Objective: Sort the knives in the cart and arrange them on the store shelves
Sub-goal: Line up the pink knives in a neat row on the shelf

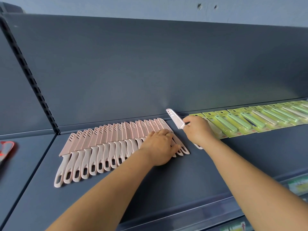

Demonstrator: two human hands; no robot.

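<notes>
A row of several pink sheathed knives (pixel 106 144) lies overlapped on the dark blue shelf (pixel 166 189), handles toward me. My left hand (pixel 160 145) rests flat on the right end of that row, pressing the last knives down. My right hand (pixel 198 129) holds one more pink knife (pixel 175 119) by its handle, sheathed blade pointing up and away, just right of the row. The handle's end shows below that hand.
Several green knives in yellow-green blister packs (pixel 250 119) line the shelf to the right, touching my right hand's far side. A red and grey object (pixel 6 149) lies on the neighbouring shelf at left. A slotted upright (pixel 33 77) divides the bays. Packaged goods (pixel 298 185) show below.
</notes>
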